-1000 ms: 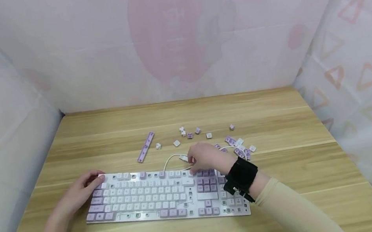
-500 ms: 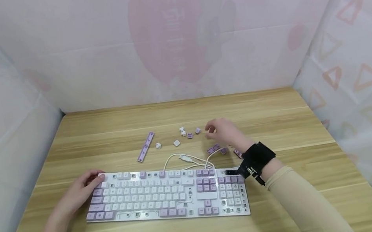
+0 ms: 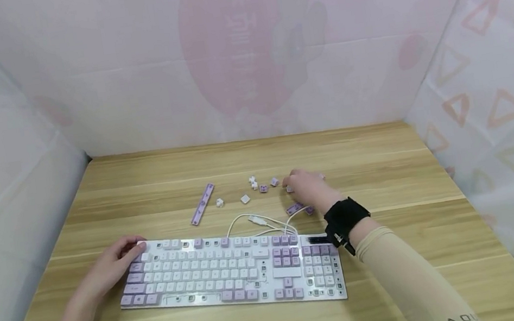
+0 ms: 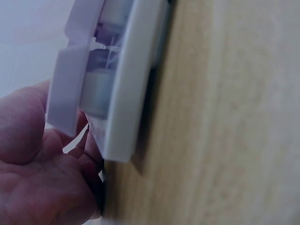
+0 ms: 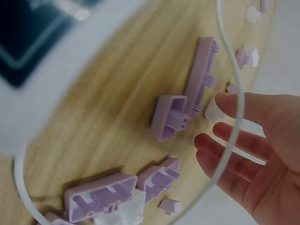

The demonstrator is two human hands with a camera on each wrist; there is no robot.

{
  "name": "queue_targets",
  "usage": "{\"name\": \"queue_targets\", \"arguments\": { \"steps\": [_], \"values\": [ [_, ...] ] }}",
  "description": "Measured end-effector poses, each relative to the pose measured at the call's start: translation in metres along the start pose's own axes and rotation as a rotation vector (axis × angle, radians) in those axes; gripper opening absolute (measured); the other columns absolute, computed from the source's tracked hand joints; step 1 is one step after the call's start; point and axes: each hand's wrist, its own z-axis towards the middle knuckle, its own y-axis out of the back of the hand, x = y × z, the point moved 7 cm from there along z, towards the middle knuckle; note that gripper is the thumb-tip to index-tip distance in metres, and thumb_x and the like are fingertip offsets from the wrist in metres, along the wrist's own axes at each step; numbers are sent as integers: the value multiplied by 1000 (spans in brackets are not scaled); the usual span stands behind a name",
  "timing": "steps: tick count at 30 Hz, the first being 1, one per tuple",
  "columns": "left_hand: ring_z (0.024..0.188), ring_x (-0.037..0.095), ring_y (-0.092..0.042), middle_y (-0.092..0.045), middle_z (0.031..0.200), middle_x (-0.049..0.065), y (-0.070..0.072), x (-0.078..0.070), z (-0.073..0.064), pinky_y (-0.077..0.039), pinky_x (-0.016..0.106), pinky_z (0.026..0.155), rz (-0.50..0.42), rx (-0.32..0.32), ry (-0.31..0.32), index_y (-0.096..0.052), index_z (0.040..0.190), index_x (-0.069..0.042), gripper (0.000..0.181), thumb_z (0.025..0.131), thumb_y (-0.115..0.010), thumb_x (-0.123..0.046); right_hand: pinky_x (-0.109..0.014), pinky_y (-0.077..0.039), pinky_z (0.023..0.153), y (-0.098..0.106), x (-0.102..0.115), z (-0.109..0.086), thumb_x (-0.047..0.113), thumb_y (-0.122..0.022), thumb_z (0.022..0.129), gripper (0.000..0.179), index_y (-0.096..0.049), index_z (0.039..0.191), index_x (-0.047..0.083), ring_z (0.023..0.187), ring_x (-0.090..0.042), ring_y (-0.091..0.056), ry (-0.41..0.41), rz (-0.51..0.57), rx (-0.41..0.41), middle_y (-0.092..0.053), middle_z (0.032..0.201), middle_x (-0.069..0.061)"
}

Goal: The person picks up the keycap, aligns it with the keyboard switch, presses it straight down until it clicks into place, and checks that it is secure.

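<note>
A white and lilac keyboard (image 3: 232, 265) lies on the table, with bare switches showing where several keycaps are off. My left hand (image 3: 113, 266) grips its far left corner, thumb on the top edge; in the left wrist view the palm sits close by the keyboard's end (image 4: 126, 93). Beyond the keyboard my right hand (image 3: 310, 188) reaches down among loose keycaps. In the right wrist view its fingers are spread, with thumb and fingertips around a small white keycap (image 5: 214, 111). Purple keycaps (image 5: 169, 118) lie upturned beside it.
A long purple spacebar keycap (image 3: 202, 205) lies behind the keyboard. Several small keycaps (image 3: 245, 199) are scattered to its right. The white USB cable (image 3: 240, 217) loops behind the keyboard and crosses in front of the right hand in its wrist view. Fabric walls enclose the table.
My right hand has moved from the keyboard's top edge to the loose keycaps further back, lowering slightly in the last half second. The left hand has stayed on the corner.
</note>
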Motion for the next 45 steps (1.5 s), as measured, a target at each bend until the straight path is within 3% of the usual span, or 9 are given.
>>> {"name": "queue_targets", "arguments": {
  "steps": [5,11,21,27,32,40,45],
  "values": [
    [111,30,-47,-52,132,20,-1,-1,-2,-40,32,85,11,4,-18,-48,139,-6,64,101,-44,-58,-40,-55,88,-5,6,-1,0,-60,93,20,-75,105,7,102,-29,-67,71,-33,-39,-70,107,-13],
    [111,29,-47,-52,131,20,-3,-1,-2,-41,29,84,14,9,-27,-48,138,-5,61,102,-44,-55,-36,-54,81,-5,5,-2,-12,-57,85,24,-72,90,6,89,-24,-66,41,33,-21,-71,95,-9],
    [111,31,-47,-52,131,21,-3,4,4,-40,35,85,18,2,-23,-48,139,-5,63,102,-44,-56,-37,-54,85,-1,9,1,-5,-60,88,17,-70,95,7,91,-24,-66,49,104,-25,-72,98,-9],
    [110,31,-48,-53,129,21,-2,4,4,-41,32,84,19,-11,-37,-49,137,-4,60,103,-44,-53,-38,-54,87,8,11,3,-5,-61,84,21,-70,100,5,93,-23,-65,48,232,-55,-72,103,-10],
    [111,31,-48,-53,130,21,-2,4,5,-41,35,86,18,-13,-28,-49,138,-5,60,103,-45,-53,-35,-52,79,18,8,-2,-6,-59,82,21,-67,100,1,88,-22,-64,58,344,-91,-71,102,-11],
    [112,32,-48,-53,131,22,-2,1,6,-41,36,87,20,-18,-37,-49,138,-4,61,102,-45,-53,-33,-56,81,30,-2,-16,-4,-62,90,23,-63,113,-4,93,-26,-71,110,695,-88,-67,116,-23],
    [112,33,-48,-52,132,23,-2,0,7,-41,39,89,17,-16,-34,-48,139,-4,62,102,-45,-54,-35,-57,84,36,-7,-21,-4,-62,92,27,-64,119,-5,97,-34,-71,100,764,-93,-67,118,-23]
  ]
}}
